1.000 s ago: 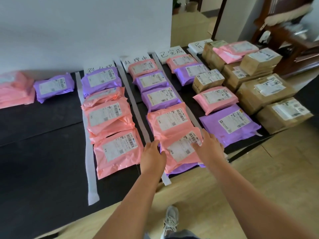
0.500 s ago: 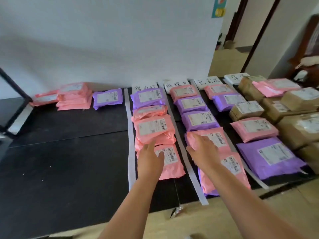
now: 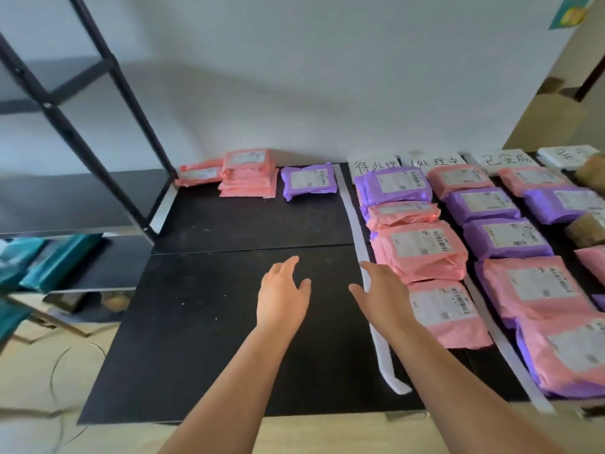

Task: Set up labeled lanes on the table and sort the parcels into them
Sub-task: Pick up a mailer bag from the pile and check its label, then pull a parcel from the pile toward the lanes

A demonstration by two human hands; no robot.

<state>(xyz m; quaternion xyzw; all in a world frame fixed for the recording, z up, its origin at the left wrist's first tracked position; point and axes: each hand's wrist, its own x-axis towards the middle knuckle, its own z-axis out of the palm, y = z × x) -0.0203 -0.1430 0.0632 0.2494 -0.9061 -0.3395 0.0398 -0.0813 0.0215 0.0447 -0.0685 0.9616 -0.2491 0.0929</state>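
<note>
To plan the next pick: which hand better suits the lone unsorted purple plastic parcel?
Probably the left hand: open, nearly in line with the purple plastic parcel; the right hand hovers farther right.

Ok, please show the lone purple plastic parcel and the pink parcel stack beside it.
lone purple plastic parcel (image 3: 309,179): head view, on its white label.
stack of pink plastic parcels (image 3: 248,174): head view, pink wrap below top label.
</note>
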